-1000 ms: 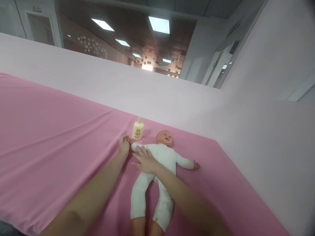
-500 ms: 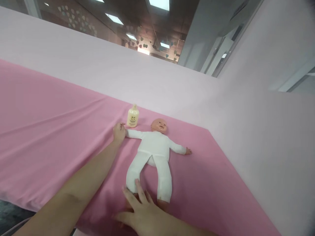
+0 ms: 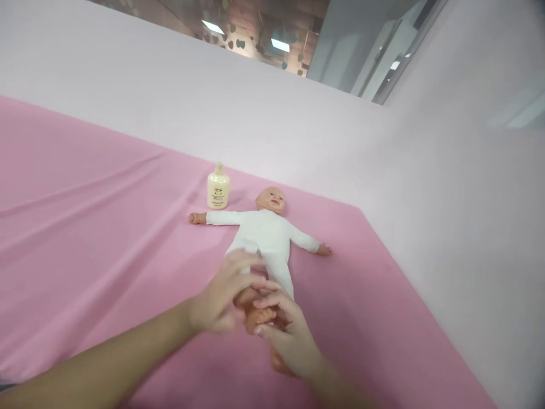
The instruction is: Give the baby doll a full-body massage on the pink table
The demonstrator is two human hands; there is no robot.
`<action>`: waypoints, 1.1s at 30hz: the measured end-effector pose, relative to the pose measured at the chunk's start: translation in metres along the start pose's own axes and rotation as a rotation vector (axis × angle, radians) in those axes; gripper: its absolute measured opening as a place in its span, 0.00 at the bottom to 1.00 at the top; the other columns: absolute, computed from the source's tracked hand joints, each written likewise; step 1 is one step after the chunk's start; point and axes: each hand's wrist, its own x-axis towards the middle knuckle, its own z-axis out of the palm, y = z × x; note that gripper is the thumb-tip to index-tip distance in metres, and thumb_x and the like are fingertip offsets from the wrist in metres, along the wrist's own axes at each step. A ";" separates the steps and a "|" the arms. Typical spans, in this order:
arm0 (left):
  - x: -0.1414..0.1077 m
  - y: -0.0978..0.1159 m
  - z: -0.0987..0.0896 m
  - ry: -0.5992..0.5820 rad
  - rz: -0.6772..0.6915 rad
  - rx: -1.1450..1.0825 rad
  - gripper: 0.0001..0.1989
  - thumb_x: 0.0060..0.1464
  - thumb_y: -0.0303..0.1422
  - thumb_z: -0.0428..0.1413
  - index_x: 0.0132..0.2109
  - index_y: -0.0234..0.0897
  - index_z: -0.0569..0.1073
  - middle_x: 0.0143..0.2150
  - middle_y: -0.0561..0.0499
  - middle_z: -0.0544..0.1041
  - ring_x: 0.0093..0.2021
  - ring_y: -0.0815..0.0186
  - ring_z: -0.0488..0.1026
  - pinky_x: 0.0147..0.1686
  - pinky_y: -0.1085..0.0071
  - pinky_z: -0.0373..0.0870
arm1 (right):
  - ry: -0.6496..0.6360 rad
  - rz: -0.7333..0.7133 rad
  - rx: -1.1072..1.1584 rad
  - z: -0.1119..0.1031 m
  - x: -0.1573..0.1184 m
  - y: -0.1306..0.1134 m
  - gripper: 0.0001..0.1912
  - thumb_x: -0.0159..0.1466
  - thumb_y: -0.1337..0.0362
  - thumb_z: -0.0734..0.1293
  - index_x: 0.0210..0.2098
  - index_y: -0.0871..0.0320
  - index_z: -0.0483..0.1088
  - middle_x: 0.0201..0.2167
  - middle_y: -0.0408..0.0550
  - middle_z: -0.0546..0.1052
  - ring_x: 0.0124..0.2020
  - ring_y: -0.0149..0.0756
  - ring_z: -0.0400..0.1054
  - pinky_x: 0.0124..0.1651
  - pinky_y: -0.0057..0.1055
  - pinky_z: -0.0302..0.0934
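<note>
One baby doll (image 3: 268,232), white-suited, is lying face up on a pink sheet (image 3: 106,238), head toward the white wall (image 3: 140,85), both arms spreading outward. One pale yellow bottle (image 3: 218,190), bearing dark print too small to read, is standing upright just beyond the doll's outstretched arm on the left of the view. One bare foot (image 3: 260,319) of the doll, toes uppermost, is resting between two bare hands; the leg on that side is appearing bent and raised, though fingers are covering much of it. Left hand (image 3: 223,291): blurred, loosely cupped and partly open, its fingers lying across the lower leg (image 3: 246,298); whether it is truly gripping or only touching, one cannot tell. Right hand (image 3: 292,329): curling nearly closed around the forefoot, thumb pressing beside the toes, fingers crossing over the top. Its second foot (image 3: 281,363) is showing below the right hand, apparently not being held. Step in hand, by judgement: handling of the foot and ankle is seeming to be under way, one hand steadying, the other working. Next move, by judgement: it is calling for light, even finger pressure, with the leg supporting itself on the left palm rather than hanging by its toes.
</note>
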 end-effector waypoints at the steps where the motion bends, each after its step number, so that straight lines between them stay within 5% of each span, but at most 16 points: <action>1: 0.001 0.009 0.004 -0.047 0.123 -0.008 0.29 0.64 0.55 0.45 0.63 0.42 0.64 0.57 0.41 0.74 0.58 0.54 0.70 0.66 0.54 0.57 | 0.014 -0.020 0.058 -0.001 0.001 0.002 0.13 0.56 0.59 0.78 0.40 0.49 0.77 0.52 0.48 0.72 0.53 0.41 0.71 0.49 0.36 0.71; 3: 0.003 0.018 0.012 -0.097 0.190 0.055 0.39 0.60 0.56 0.52 0.69 0.37 0.57 0.53 0.40 0.78 0.56 0.54 0.73 0.65 0.54 0.58 | 0.027 -0.054 0.098 0.000 0.004 0.004 0.16 0.56 0.57 0.78 0.43 0.48 0.78 0.48 0.47 0.74 0.49 0.40 0.72 0.48 0.35 0.71; 6: 0.005 0.017 0.016 -0.109 0.086 0.151 0.43 0.57 0.47 0.59 0.71 0.33 0.52 0.54 0.37 0.78 0.55 0.52 0.75 0.61 0.53 0.64 | 0.059 -0.126 0.029 -0.001 0.006 0.003 0.12 0.60 0.55 0.76 0.43 0.47 0.78 0.43 0.46 0.75 0.47 0.38 0.72 0.49 0.34 0.69; 14: 0.010 0.011 0.011 -0.159 0.026 0.052 0.36 0.49 0.30 0.53 0.66 0.32 0.60 0.52 0.40 0.81 0.46 0.54 0.79 0.55 0.52 0.69 | 0.047 -0.167 -0.240 -0.012 0.007 0.001 0.06 0.63 0.59 0.73 0.38 0.49 0.74 0.33 0.44 0.78 0.34 0.36 0.73 0.39 0.32 0.70; 19: 0.008 0.005 0.011 -0.143 -0.010 -0.083 0.30 0.50 0.24 0.53 0.61 0.33 0.63 0.40 0.44 0.83 0.33 0.60 0.78 0.35 0.61 0.74 | 0.010 -0.189 -0.380 -0.016 0.006 0.006 0.02 0.68 0.59 0.67 0.38 0.49 0.71 0.23 0.38 0.73 0.22 0.29 0.66 0.27 0.26 0.64; 29: 0.006 0.003 0.009 -0.276 -0.018 -0.120 0.15 0.62 0.31 0.46 0.54 0.36 0.66 0.30 0.48 0.78 0.26 0.61 0.72 0.30 0.62 0.69 | -0.091 -0.450 -0.685 -0.029 0.014 -0.005 0.06 0.71 0.66 0.59 0.38 0.49 0.65 0.18 0.38 0.67 0.19 0.32 0.59 0.25 0.31 0.58; 31: 0.006 0.003 0.009 -0.279 -0.013 -0.116 0.11 0.62 0.30 0.44 0.48 0.38 0.67 0.25 0.51 0.73 0.22 0.62 0.66 0.27 0.63 0.65 | -0.020 -0.474 -0.733 -0.038 0.018 -0.003 0.10 0.70 0.68 0.58 0.33 0.50 0.64 0.16 0.37 0.63 0.17 0.31 0.55 0.23 0.31 0.52; 33: 0.006 0.003 0.009 -0.278 -0.017 -0.121 0.07 0.60 0.28 0.44 0.41 0.40 0.66 0.22 0.52 0.69 0.20 0.62 0.62 0.25 0.64 0.62 | 0.121 -0.327 -0.756 -0.047 0.022 0.002 0.12 0.70 0.68 0.58 0.32 0.51 0.66 0.19 0.39 0.65 0.20 0.31 0.59 0.24 0.30 0.54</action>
